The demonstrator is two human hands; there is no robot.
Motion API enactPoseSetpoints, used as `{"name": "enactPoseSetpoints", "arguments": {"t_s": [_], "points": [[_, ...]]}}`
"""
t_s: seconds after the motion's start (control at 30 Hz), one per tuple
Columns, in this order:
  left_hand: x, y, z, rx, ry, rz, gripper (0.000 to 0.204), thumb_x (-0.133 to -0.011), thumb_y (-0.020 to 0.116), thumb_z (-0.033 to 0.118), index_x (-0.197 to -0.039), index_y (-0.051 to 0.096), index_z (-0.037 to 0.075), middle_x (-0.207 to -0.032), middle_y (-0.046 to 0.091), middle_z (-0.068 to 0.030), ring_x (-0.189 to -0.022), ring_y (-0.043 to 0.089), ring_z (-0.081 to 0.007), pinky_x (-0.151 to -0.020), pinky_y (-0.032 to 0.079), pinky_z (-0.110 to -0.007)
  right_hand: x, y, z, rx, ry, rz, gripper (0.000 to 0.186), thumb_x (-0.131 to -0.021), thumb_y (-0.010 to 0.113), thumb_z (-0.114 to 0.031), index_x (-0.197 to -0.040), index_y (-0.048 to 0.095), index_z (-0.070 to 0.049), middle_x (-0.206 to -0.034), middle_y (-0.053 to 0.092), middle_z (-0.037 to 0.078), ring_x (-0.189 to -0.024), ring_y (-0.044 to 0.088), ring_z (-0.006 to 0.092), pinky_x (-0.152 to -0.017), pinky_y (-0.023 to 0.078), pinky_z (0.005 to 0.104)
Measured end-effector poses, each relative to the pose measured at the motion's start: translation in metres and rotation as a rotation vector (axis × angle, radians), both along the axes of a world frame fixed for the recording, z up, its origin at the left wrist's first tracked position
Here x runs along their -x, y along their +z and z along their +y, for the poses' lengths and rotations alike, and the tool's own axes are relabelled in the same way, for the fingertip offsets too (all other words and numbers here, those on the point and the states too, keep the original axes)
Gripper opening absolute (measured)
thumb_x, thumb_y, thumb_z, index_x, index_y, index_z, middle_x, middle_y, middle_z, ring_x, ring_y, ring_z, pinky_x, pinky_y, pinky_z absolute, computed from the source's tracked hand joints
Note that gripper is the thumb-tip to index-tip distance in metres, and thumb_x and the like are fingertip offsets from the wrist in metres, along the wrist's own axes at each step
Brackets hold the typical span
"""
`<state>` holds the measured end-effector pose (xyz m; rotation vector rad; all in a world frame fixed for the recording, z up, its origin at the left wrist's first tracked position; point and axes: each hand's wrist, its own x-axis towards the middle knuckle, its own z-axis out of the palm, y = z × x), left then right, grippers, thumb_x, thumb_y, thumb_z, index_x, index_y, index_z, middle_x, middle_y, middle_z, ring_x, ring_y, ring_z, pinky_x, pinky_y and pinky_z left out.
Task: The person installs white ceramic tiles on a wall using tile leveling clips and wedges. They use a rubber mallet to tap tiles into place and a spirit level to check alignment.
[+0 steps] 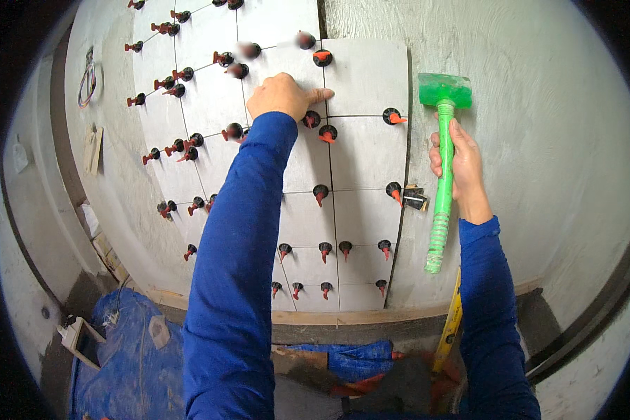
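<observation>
My left hand (285,97) touches the pale tiles (361,77) on the wall, thumb stretched right and the other fingertips mostly hidden. Around it, black round tile clips with red handles (327,135) stick out along the joints. My right hand (456,162) grips the handle of a green mallet (443,89), held upright beside the tiled area's right edge, head at the top.
A yellow level (446,325) leans at the lower right. Blue sheeting (126,364) covers floor at lower left, beside a small white step-like object (75,339). A wire loop (87,84) hangs on the left wall. A wooden strip (337,317) runs beneath the tiles.
</observation>
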<state>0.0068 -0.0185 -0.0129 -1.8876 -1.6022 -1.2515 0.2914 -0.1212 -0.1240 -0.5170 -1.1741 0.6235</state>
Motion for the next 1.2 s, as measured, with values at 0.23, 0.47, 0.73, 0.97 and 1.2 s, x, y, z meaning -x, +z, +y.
{"name": "enactPoseSetpoints", "arguments": {"t_s": [0.23, 0.47, 0.73, 0.97, 1.2], "points": [[-0.002, 0.003, -0.005, 0.045, -0.009, -0.006, 0.086, -0.065, 0.081, 0.084, -0.096, 0.081, 0.004, -0.092, 0.079, -0.0153, -0.089, 0.079, -0.0297, -0.078, 0.061, -0.04, 0.001, 0.049, -0.001, -0.045, -0.135, -0.086, 0.037, -0.11, 0.054, -0.04, -0.119, 0.058, -0.004, -0.087, 0.059, 0.007, -0.057, 0.057, 0.013, -0.043, 0.046, 0.0275], [-0.004, 0.003, -0.002, 0.066, 0.016, 0.005, 0.084, -0.066, 0.083, 0.081, -0.102, 0.081, 0.005, -0.096, 0.079, -0.0155, -0.092, 0.079, -0.0297, -0.081, 0.061, -0.039, -0.009, 0.104, -0.002, -0.046, -0.163, -0.181, 0.038, -0.11, 0.055, -0.038, -0.12, 0.057, -0.001, -0.088, 0.058, 0.007, -0.059, 0.057, 0.013, -0.043, 0.045, 0.0269], [0.0, 0.002, 0.001, 0.023, -0.023, 0.012, 0.094, -0.066, 0.079, 0.085, -0.101, 0.079, -0.002, -0.094, 0.079, -0.0197, -0.089, 0.079, -0.0324, -0.078, 0.062, -0.043, -0.015, 0.113, -0.002, -0.06, -0.128, -0.189, 0.039, -0.11, 0.056, -0.038, -0.122, 0.056, -0.001, -0.089, 0.058, 0.008, -0.059, 0.056, 0.0127, -0.044, 0.045, 0.0266], [-0.002, 0.005, -0.002, 0.088, 0.009, 0.017, 0.087, -0.067, 0.081, 0.082, -0.105, 0.08, 0.003, -0.1, 0.079, -0.0179, -0.096, 0.079, -0.0305, -0.084, 0.062, -0.04, -0.008, 0.105, 0.003, -0.023, -0.06, -0.225, 0.038, -0.111, 0.053, -0.039, -0.121, 0.058, -0.002, -0.087, 0.058, 0.008, -0.059, 0.056, 0.0135, -0.045, 0.046, 0.0267], [0.0, 0.008, -0.001, 0.131, -0.013, 0.04, 0.088, -0.07, 0.079, 0.082, -0.099, 0.08, -0.002, -0.092, 0.079, -0.0182, -0.09, 0.079, -0.0319, -0.08, 0.062, -0.041, -0.009, 0.063, -0.005, -0.024, -0.049, -0.067, 0.039, -0.111, 0.052, -0.04, -0.125, 0.056, -0.003, -0.088, 0.058, 0.007, -0.058, 0.055, 0.0125, -0.043, 0.044, 0.0268]]}}
